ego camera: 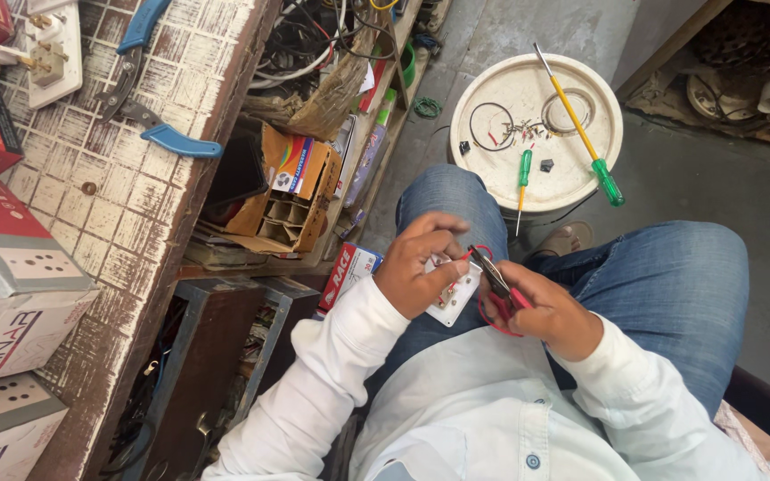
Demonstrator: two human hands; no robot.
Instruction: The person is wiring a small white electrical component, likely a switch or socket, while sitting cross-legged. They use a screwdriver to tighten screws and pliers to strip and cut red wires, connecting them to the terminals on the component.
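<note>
Over my lap, my left hand (pixel 421 267) grips a small white switch plate (pixel 456 298) with red wires on it. My right hand (pixel 541 307) holds red-handled pliers (pixel 495 276), whose dark jaws point at the wires on the plate. Both hands hover above my blue jeans (pixel 670 276), close together and touching the plate area. My white sleeves cover both forearms.
A white upturned bucket (pixel 536 125) ahead carries a long yellow-green screwdriver (pixel 581 129), a small green screwdriver (pixel 522 178), wire loops and small parts. On the left, a worn tiled counter (pixel 118 196) holds blue-handled cutters (pixel 140 85), a socket board and boxes. Shelves below hold cartons and cables.
</note>
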